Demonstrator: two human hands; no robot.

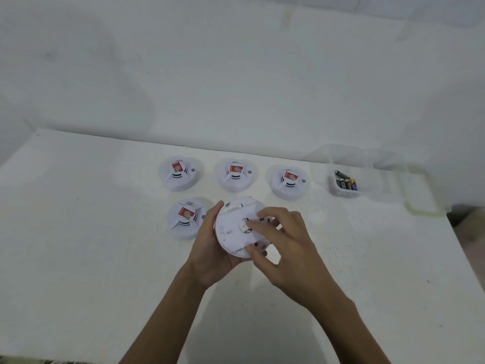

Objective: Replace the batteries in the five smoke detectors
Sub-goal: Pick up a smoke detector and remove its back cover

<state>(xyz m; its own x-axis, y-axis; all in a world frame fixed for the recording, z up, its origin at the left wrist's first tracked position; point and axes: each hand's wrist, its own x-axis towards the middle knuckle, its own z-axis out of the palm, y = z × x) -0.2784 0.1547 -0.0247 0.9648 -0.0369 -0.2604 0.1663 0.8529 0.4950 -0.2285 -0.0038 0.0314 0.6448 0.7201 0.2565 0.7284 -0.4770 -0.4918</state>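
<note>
Two bare forearms reached up from the bottom edge over a white table. The hands met close together at the middle of the table, both clamped on one round white detector, which was lifted and tilted with its flat back facing the camera. The left hand cupped it from the left and below, thumb along the upper left rim and fingers curled out of sight behind it. The right hand came over from the right, its curled fingertips pressing near the centre of the back and its thumb on the lower rim. Whether the back cover was loose could not be told.

Just left of the held one, a second detector sat face up on the table, a red label on its raised centre. Farther back, three more stood in a row, each with the same red label: the left detector, the middle detector and the right detector.

To the right of that row, a clear plastic box held several batteries lying side by side in its left end. Behind the table rose a plain white wall.
</note>
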